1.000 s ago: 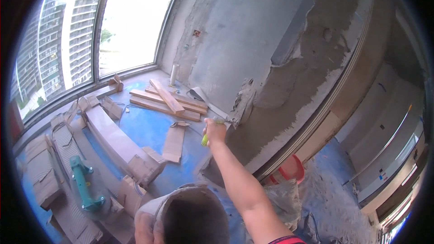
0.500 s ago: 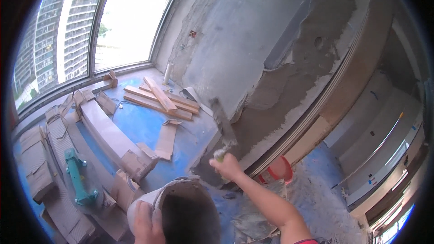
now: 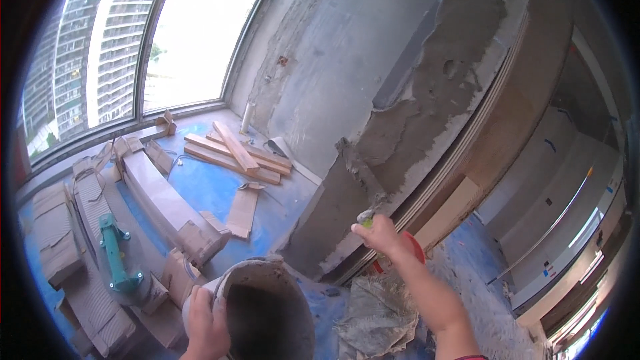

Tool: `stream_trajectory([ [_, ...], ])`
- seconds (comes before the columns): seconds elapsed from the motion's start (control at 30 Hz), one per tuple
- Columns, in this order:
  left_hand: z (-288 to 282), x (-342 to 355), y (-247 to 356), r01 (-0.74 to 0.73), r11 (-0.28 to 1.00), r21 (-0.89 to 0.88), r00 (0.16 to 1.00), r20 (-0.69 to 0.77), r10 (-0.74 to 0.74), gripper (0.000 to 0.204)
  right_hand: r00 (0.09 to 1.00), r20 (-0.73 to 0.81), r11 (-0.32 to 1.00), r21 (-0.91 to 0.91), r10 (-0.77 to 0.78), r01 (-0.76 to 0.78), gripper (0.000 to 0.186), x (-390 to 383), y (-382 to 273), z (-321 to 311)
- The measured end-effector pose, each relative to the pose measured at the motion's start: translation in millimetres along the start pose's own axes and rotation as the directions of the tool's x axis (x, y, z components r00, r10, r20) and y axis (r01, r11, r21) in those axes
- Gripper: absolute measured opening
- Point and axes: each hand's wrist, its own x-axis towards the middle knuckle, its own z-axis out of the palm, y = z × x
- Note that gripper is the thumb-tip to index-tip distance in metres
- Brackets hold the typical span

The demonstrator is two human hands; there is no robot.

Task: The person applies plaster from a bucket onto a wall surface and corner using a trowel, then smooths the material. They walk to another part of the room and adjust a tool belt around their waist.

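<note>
My right hand is closed round the green handle of a plaster-coated trowel, whose blade is on the wet grey plaster spread along the wall strip beside the door frame. My left hand grips the near left rim of a plaster-crusted bucket; its inside is dark. Behind the right hand, part of a red container shows. The plaster band runs from the floor up the wall, with ragged pale edges.
Cardboard-wrapped boards and a teal tool lie at the left. Wooden planks lie below the window. A crumpled sheet is by the bucket. At the right, a doorway opens onto another room, with a long pole.
My right hand and the trowel have moved right and downward, toward the frame's edge. My left hand and bucket appear slightly further left in the view.
</note>
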Motion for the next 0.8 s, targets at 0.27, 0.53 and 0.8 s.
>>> stream_trajectory([
  [0.27, 0, 1, 1, -0.01, 0.999, 0.051, 1.0, -0.012, 0.011, 0.015, 0.995, 0.038, 0.996, -0.023, 0.091, -0.09, 0.045, 12, -22, -70],
  [0.53, -2, 0, 2, 0.008, 1.0, 0.009, 1.0, -0.003, -0.008, 0.016, 0.995, -0.064, 0.995, -0.062, 0.079, -0.083, 0.038, 19, -40, -116],
  [0.8, -1, 4, -1, -0.021, 1.0, 0.023, 1.0, -0.02, 0.021, 0.016, 0.935, -0.348, 0.984, -0.131, 0.068, -0.12, 0.037, -7, -48, -176],
])
